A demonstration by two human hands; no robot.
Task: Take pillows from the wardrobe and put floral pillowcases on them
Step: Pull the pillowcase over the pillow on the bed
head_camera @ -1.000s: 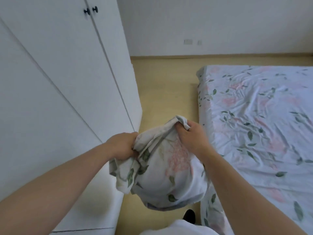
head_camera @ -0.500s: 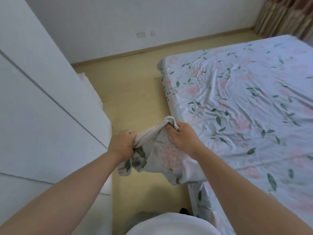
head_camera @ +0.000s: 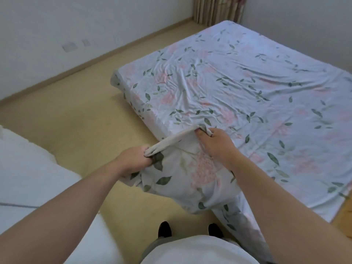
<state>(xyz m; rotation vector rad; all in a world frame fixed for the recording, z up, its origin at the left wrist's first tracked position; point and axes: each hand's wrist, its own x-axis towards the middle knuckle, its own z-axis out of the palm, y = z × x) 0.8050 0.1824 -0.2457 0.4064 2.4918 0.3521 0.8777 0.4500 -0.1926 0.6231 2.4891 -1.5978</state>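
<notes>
White cloth of our shirt (head_camera: pixel 198 250) fills the bottom centre of the frame, with two dark shoes (head_camera: pixel 165 228) on the tan floor (head_camera: pixel 76 119) just above it. At mid-frame we grip the floral pillowcase (head_camera: pixel 192 174) by its upper edge, our left hand (head_camera: pixel 133 161) clenched on one bunched corner and our right hand (head_camera: pixel 215 143) pinching the other, the fabric hanging over the near edge of the bed (head_camera: pixel 247 88). Beyond, we note the white wardrobe (head_camera: pixel 28 178) at lower left and a curtain (head_camera: pixel 217 10) at top.
</notes>
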